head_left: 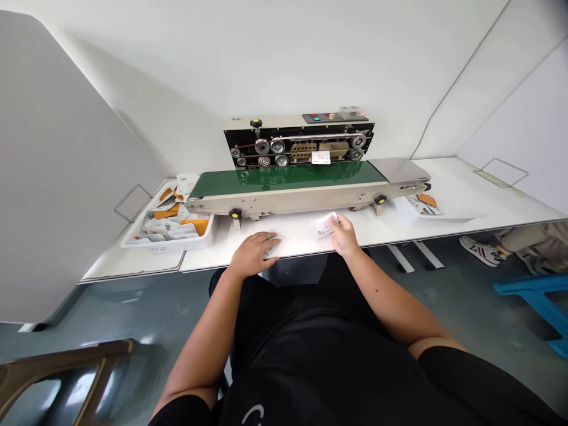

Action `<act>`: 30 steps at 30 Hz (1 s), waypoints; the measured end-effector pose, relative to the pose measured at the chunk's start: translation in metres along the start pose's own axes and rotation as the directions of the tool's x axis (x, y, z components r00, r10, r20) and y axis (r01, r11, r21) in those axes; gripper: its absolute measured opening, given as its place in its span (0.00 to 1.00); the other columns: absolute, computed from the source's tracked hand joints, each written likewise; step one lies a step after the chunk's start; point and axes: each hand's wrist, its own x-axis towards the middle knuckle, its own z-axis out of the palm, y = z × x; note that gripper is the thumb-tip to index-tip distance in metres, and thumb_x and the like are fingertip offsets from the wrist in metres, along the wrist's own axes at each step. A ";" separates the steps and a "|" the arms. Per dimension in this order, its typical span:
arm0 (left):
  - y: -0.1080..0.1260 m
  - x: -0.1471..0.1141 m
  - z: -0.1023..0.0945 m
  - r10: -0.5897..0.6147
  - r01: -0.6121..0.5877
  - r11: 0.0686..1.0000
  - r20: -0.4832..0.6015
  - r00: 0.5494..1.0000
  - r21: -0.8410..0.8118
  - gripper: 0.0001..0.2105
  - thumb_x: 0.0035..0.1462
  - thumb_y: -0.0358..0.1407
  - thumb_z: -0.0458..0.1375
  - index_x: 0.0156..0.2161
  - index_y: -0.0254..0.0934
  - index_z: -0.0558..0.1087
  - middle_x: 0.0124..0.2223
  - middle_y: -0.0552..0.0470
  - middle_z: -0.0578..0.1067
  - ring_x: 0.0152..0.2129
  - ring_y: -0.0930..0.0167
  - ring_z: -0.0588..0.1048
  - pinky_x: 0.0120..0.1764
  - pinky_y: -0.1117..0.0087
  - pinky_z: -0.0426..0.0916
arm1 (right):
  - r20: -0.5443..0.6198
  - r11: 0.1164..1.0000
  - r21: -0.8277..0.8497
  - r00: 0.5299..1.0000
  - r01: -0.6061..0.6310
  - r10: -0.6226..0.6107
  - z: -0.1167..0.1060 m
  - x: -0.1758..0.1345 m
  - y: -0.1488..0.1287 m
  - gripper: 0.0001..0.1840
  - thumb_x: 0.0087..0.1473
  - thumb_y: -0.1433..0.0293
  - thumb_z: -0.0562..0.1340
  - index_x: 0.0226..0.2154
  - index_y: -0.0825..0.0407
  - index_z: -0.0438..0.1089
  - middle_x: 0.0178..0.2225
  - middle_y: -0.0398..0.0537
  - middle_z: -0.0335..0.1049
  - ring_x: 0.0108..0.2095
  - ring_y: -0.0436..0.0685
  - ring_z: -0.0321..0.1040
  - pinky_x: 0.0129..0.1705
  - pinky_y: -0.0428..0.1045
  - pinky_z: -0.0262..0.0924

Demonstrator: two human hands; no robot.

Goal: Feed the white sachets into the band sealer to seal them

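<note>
My left hand (pixel 252 253) rests palm down on a small white packet (pixel 274 244) at the front edge of the white table (pixel 465 195). My right hand (pixel 344 233) grips another small white packet (pixel 324 224) just above the tabletop, in front of the sealing machine. The machine has a green conveyor belt (pixel 288 176) and a black roller head (pixel 300 147) behind it. A white packet (pixel 320 157) sits at the roller head.
A white tray (pixel 171 244) of orange and white packets stands at the left end of the belt. More packets (pixel 425 204) lie on paper at the right end. Another person's shoes (pixel 481 249) and a blue stool (pixel 539 299) are at the right. A wooden chair (pixel 62 370) is lower left.
</note>
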 end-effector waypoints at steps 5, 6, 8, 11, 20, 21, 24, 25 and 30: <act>-0.001 0.001 0.001 -0.018 0.018 1.000 0.004 1.000 0.003 0.26 0.64 0.47 0.63 0.65 0.44 0.75 0.68 0.44 0.73 0.65 0.55 0.71 0.67 0.48 0.66 | -0.002 0.995 0.058 0.996 -0.084 0.084 0.002 0.008 0.002 0.29 0.46 0.43 0.76 0.33 0.48 0.71 0.27 0.41 0.71 0.25 0.50 0.66 0.23 0.45 0.57; -0.002 0.001 0.002 -0.016 0.016 1.000 0.003 1.000 0.003 0.26 0.64 0.47 0.62 0.65 0.44 0.74 0.68 0.44 0.73 0.65 0.55 0.71 0.67 0.48 0.66 | 0.005 0.995 0.052 0.997 -0.084 0.083 0.003 0.007 0.002 0.28 0.47 0.43 0.75 0.32 0.48 0.71 0.26 0.41 0.71 0.25 0.50 0.65 0.22 0.45 0.56; -0.003 0.000 0.003 -0.009 0.009 1.000 0.001 1.000 0.002 0.26 0.65 0.47 0.62 0.66 0.45 0.74 0.68 0.44 0.73 0.65 0.55 0.71 0.67 0.48 0.66 | 0.013 0.996 0.061 0.997 -0.072 0.071 0.005 0.004 0.001 0.28 0.48 0.44 0.75 0.32 0.48 0.71 0.27 0.41 0.72 0.25 0.50 0.66 0.22 0.44 0.57; -0.004 0.000 0.002 -0.006 0.006 1.000 -0.003 1.000 0.005 0.26 0.65 0.47 0.62 0.66 0.45 0.74 0.68 0.44 0.73 0.65 0.54 0.71 0.67 0.48 0.66 | 0.085 0.994 0.061 0.993 -0.091 0.086 0.004 0.000 -0.005 0.27 0.47 0.46 0.77 0.36 0.49 0.75 0.31 0.43 0.77 0.27 0.50 0.71 0.27 0.46 0.67; -0.005 0.001 0.001 -0.003 0.002 1.000 -0.013 1.000 -0.014 0.25 0.65 0.47 0.62 0.65 0.44 0.75 0.67 0.44 0.74 0.64 0.52 0.72 0.66 0.48 0.67 | 0.017 0.895 -0.406 0.980 0.186 -0.197 -0.101 0.125 -0.131 0.24 0.50 0.49 0.75 0.37 0.51 0.81 0.39 0.52 0.83 0.41 0.63 0.82 0.47 0.57 0.77; -0.006 0.001 0.002 -0.005 0.004 1.000 -0.018 1.000 -0.018 0.25 0.65 0.47 0.62 0.65 0.44 0.75 0.66 0.44 0.75 0.64 0.52 0.72 0.66 0.48 0.67 | -0.035 0.793 -0.562 0.951 0.236 -0.308 -0.115 0.145 -0.146 0.19 0.55 0.53 0.73 0.37 0.52 0.81 0.40 0.52 0.83 0.45 0.64 0.81 0.51 0.58 0.75; -0.008 0.000 0.004 -0.002 0.001 0.999 -0.038 0.999 -0.035 0.25 0.64 0.47 0.63 0.65 0.45 0.76 0.66 0.45 0.75 0.63 0.53 0.73 0.66 0.49 0.67 | -0.018 0.392 -0.896 0.865 0.209 -0.502 -0.138 0.191 -0.172 0.11 0.61 0.67 0.65 0.39 0.54 0.83 0.40 0.53 0.83 0.53 0.66 0.77 0.62 0.61 0.67; -0.008 0.000 0.004 0.000 -0.002 0.999 -0.043 0.999 -0.039 0.26 0.64 0.47 0.63 0.64 0.45 0.76 0.66 0.44 0.75 0.63 0.53 0.73 0.66 0.50 0.67 | 0.012 0.297 -0.936 0.862 0.188 -0.507 -0.139 0.201 -0.174 0.11 0.60 0.70 0.63 0.39 0.54 0.83 0.40 0.53 0.83 0.54 0.67 0.77 0.64 0.62 0.66; -0.010 0.000 0.004 0.001 -0.002 0.999 -0.043 0.999 -0.035 0.26 0.64 0.47 0.64 0.65 0.45 0.76 0.66 0.44 0.76 0.63 0.53 0.73 0.66 0.49 0.67 | 0.299 0.190 -0.905 0.886 0.382 -0.356 -0.106 0.224 -0.159 0.19 0.58 0.76 0.59 0.45 0.53 0.84 0.48 0.50 0.83 0.56 0.64 0.76 0.67 0.61 0.64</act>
